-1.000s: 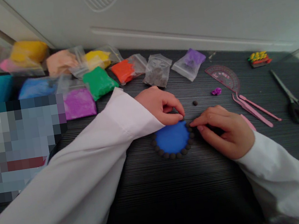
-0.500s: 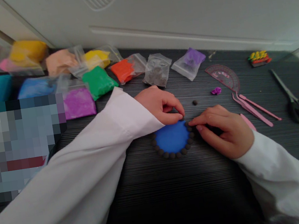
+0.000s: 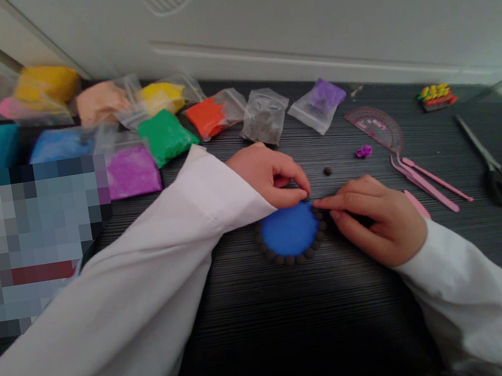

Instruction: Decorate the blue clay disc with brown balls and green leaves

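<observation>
A blue clay disc (image 3: 290, 232) lies flat on the dark table, edged with several small dark clay balls (image 3: 308, 253). My left hand (image 3: 270, 175) reaches over its far side, thumb and index finger pinched on a dark clay ball (image 3: 308, 198) at the rim. The left sleeve and hand hide part of the far left edge. From the right, my right hand (image 3: 371, 217) touches the rim balls with its index fingertip. Its thumb is apart from that finger, with nothing held between them. One loose dark ball (image 3: 328, 171) rests just beyond the disc.
Bags of coloured clay, including a green bag (image 3: 166, 136) and a grey bag (image 3: 265, 117), line the back. Rightward lie a purple clay piece (image 3: 363, 152), a protractor (image 3: 377, 128), pink tweezers (image 3: 427, 185) and scissors (image 3: 493, 164). A white panel (image 3: 302, 23) rises behind.
My right index fingertip has shifted slightly left along the disc's rim. My left hand keeps its pinch in nearly the same spot.
</observation>
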The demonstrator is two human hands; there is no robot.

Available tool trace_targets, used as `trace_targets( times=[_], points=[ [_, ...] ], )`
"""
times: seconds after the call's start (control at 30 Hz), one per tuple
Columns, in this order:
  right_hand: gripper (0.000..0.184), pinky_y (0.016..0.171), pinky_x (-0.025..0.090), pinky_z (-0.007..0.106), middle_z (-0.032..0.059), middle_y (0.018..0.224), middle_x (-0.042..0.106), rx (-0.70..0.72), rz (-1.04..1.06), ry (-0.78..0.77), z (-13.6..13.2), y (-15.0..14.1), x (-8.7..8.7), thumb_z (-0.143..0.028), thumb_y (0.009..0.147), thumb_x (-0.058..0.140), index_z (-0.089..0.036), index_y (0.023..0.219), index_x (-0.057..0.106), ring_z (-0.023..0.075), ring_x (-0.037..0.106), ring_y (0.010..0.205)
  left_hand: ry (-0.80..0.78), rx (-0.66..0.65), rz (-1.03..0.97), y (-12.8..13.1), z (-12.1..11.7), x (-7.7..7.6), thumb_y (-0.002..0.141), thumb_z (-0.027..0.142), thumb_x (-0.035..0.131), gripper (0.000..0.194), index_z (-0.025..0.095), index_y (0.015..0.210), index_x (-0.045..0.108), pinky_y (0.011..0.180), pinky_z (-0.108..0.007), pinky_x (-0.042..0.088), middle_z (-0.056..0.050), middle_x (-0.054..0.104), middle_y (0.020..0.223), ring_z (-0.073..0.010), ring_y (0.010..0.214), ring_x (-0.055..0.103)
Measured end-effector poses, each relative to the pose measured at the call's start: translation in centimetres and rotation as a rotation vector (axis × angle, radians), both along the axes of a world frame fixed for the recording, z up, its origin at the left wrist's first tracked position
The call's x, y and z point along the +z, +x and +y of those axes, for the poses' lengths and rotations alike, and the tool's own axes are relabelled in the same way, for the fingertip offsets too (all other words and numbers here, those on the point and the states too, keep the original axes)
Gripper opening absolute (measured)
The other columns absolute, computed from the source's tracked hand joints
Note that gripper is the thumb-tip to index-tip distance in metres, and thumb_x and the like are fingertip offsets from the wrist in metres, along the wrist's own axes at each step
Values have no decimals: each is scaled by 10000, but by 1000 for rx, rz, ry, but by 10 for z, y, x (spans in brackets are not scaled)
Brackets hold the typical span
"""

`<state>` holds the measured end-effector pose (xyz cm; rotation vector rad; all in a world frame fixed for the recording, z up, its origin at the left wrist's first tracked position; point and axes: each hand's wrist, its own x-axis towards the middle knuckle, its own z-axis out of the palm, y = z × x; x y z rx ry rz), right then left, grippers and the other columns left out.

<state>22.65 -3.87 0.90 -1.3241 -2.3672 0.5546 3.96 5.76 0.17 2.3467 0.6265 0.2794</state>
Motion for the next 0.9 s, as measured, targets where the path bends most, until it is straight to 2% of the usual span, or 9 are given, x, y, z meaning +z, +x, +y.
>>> trace_targets(
  times=[0.13, 0.27, 0.37, 0.6, 0.9],
  points=[
    [261, 656, 369, 315, 20, 728, 593, -1, -6, -2, 0, -1, 0, -135, 754, 455, -194, 978, 575, 127, 525, 668, -14, 18, -20, 0, 1, -2, 675, 262, 515, 214, 177, 795, 672, 600, -229, 312, 50, 450, 459, -64, 491, 436],
    [285, 640, 365, 308, 28, 754, 583, -39, 13, 10, -1, -3, 1, -151, 757, 462, -177, 1030, 541, 131, 516, 689, -163, 75, -42, -3, 3, -1, 673, 257, 489, 222, 146, 768, 657, 474, -202, 301, 32, 487, 469, -57, 424, 394],
    [319, 647, 355, 315, 30, 781, 578, -35, -26, 17, -1, -5, 1, -178, 766, 461, -186, 1080, 515, 137, 514, 712, -215, 79, -45, -6, 5, 1, 665, 231, 474, 195, 133, 698, 640, 461, -188, 299, 17, 528, 504, -54, 442, 423],
    [365, 634, 337, 318, 26, 788, 567, -31, -104, 31, 0, -7, -2, -222, 775, 454, -203, 1138, 482, 142, 507, 712, -95, 63, -9, -4, 4, 1, 632, 225, 495, 210, 137, 738, 654, 474, -196, 301, 34, 448, 491, -61, 460, 374],
    [282, 648, 345, 319, 27, 779, 576, -45, -80, 25, -1, -6, -2, -214, 772, 458, -200, 1041, 540, 141, 519, 707, -28, 31, -32, -3, 4, -5, 617, 253, 529, 184, 166, 715, 658, 484, -199, 288, 47, 429, 481, -60, 450, 382]
  ],
)
